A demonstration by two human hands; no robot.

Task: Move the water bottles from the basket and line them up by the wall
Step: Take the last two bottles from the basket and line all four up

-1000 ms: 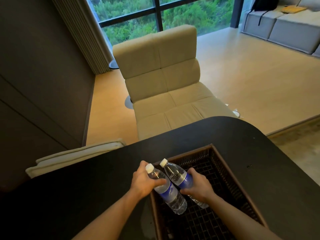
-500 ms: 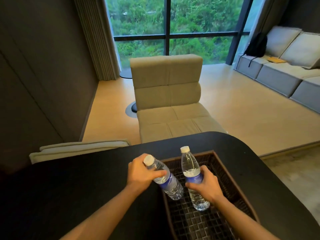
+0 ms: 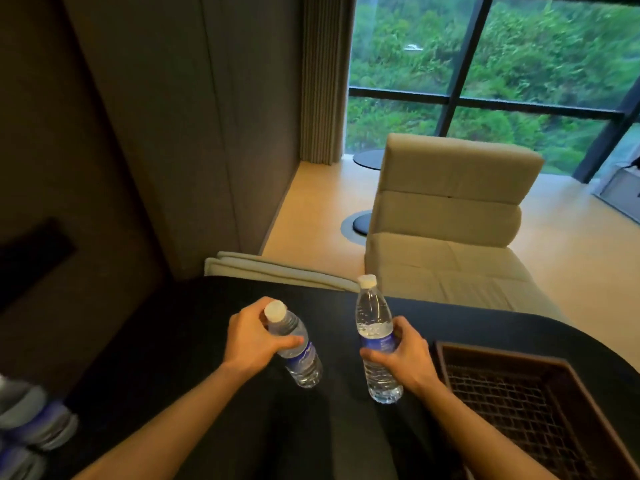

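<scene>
My left hand grips a clear water bottle with a white cap and blue label, tilted with its cap toward me. My right hand holds a second such bottle nearly upright. Both bottles hang over the black tabletop, left of the dark woven basket. The visible part of the basket holds nothing. At the left edge, blurred bottles with blue labels stand near the dark wall.
A beige lounge chair stands beyond the table's far edge, with a second beige cushion beside the wall. A large window and a curtain are at the back. Wooden floor lies around the chair.
Both hands lifted the bottles out of the basket and carried them left over the tabletop. The view swung left, bringing the wall and the standing bottles into sight.
</scene>
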